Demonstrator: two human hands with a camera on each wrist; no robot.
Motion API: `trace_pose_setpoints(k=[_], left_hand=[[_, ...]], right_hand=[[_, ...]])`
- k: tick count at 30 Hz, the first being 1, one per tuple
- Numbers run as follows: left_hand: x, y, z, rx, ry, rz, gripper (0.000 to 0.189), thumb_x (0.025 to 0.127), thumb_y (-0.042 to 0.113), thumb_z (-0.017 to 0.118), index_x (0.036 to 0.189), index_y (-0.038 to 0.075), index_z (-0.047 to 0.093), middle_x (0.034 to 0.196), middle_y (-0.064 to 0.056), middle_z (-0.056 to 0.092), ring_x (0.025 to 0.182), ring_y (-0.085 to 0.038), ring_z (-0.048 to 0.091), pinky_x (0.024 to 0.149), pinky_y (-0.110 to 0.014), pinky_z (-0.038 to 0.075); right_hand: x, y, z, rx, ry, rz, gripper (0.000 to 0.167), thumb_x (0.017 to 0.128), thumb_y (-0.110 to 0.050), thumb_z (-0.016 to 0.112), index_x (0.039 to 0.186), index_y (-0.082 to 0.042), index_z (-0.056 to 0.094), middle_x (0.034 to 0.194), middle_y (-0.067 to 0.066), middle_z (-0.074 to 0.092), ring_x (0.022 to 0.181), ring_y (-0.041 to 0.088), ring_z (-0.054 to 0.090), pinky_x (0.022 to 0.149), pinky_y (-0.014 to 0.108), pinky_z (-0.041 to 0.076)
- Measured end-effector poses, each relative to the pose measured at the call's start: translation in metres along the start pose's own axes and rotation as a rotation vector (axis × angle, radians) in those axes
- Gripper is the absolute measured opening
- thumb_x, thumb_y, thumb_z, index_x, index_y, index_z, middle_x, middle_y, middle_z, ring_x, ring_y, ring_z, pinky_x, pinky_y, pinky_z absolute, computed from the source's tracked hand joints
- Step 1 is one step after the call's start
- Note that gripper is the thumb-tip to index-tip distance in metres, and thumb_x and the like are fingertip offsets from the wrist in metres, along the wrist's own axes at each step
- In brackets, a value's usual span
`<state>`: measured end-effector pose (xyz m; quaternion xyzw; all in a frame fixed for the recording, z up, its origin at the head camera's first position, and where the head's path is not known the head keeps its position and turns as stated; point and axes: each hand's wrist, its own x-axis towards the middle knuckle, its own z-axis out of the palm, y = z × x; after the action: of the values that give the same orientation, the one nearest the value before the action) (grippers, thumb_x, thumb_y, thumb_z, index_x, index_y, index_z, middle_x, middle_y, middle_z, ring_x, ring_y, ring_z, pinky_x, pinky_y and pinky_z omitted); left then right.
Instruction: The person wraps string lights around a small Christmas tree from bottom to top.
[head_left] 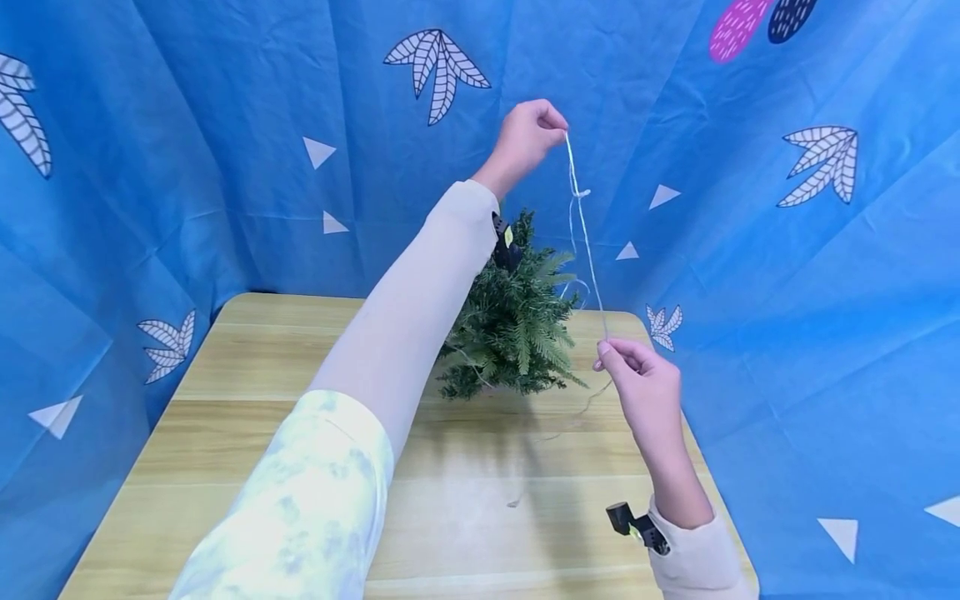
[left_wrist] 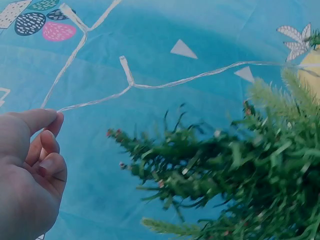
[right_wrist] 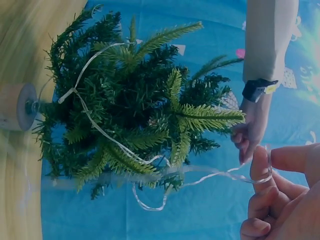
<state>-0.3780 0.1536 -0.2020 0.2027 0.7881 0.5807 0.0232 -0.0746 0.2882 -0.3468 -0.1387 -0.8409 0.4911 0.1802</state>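
The bench [head_left: 225, 433] is pale, matt wood grain. The backdrop [head_left: 150, 167] is blue printed cloth, creased. The little tree [head_left: 517, 325] has bristly plastic needles; the light string [head_left: 588, 258] is clear, glossy plastic.

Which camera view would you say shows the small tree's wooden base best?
The right wrist view: the wooden base shows at the left edge, under the small tree. In the head view foliage hides it, and the left wrist view shows only branches.

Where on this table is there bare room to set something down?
The left half of the table is bare wood, from the left edge across to the raised arm. The near edge also looks free. It is crowded at the back right: the small tree and the light string.
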Motion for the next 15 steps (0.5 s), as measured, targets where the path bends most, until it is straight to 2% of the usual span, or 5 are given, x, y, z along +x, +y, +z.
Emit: trace_pose_setpoints(k=[1, 3, 8, 11, 15], left_hand=[[0.001, 0.0, -0.001, 0.004, 0.006, 0.002, 0.003, 0.099, 0.013, 0.065, 0.101, 0.012, 0.068, 0.113, 0.001, 0.066, 0.105, -0.012, 0.061, 0.086, -0.023, 0.049], [0.003, 0.001, -0.005, 0.008, 0.015, 0.007, 0.003, 0.099, 0.013, 0.065, 0.1, 0.012, 0.068, 0.114, 0.001, 0.066, 0.106, -0.011, 0.061, 0.086, -0.023, 0.049], [0.007, 0.002, -0.012, 0.004, 0.048, 0.019, 0.003, 0.099, 0.012, 0.064, 0.099, 0.013, 0.067, 0.112, 0.001, 0.066, 0.103, -0.011, 0.06, 0.086, -0.022, 0.049], [0.01, 0.005, -0.016, -0.01, 0.075, 0.025, 0.004, 0.099, 0.012, 0.065, 0.095, 0.014, 0.066, 0.108, 0.002, 0.066, 0.101, -0.01, 0.06, 0.084, -0.021, 0.048], [0.012, 0.01, -0.018, -0.03, 0.114, 0.068, 0.006, 0.098, 0.012, 0.066, 0.093, 0.014, 0.064, 0.105, 0.002, 0.066, 0.098, -0.01, 0.06, 0.083, -0.021, 0.048]], right_hand=[[0.0, 0.0, 0.001, 0.0, 0.004, 0.002, 0.035, 0.095, -0.048, 0.067, 0.109, -0.017, 0.076, 0.086, -0.006, 0.074, 0.081, 0.013, 0.057, 0.063, 0.029, 0.041], [-0.001, 0.0, 0.002, 0.006, 0.014, 0.0, 0.034, 0.095, -0.047, 0.067, 0.109, -0.018, 0.076, 0.085, -0.005, 0.074, 0.074, 0.013, 0.054, 0.059, 0.029, 0.04], [-0.004, 0.0, 0.006, 0.014, 0.027, -0.012, 0.033, 0.096, -0.045, 0.067, 0.109, -0.017, 0.077, 0.079, -0.003, 0.072, 0.056, 0.014, 0.04, 0.047, 0.032, 0.033], [-0.006, 0.0, 0.009, 0.0, 0.039, -0.026, 0.032, 0.097, -0.045, 0.066, 0.107, -0.017, 0.077, 0.076, -0.004, 0.071, 0.053, 0.015, 0.039, 0.045, 0.032, 0.032], [-0.007, 0.002, 0.011, -0.003, 0.058, -0.03, 0.031, 0.097, -0.044, 0.065, 0.106, -0.017, 0.077, 0.074, -0.005, 0.071, 0.049, 0.014, 0.035, 0.042, 0.031, 0.029]])
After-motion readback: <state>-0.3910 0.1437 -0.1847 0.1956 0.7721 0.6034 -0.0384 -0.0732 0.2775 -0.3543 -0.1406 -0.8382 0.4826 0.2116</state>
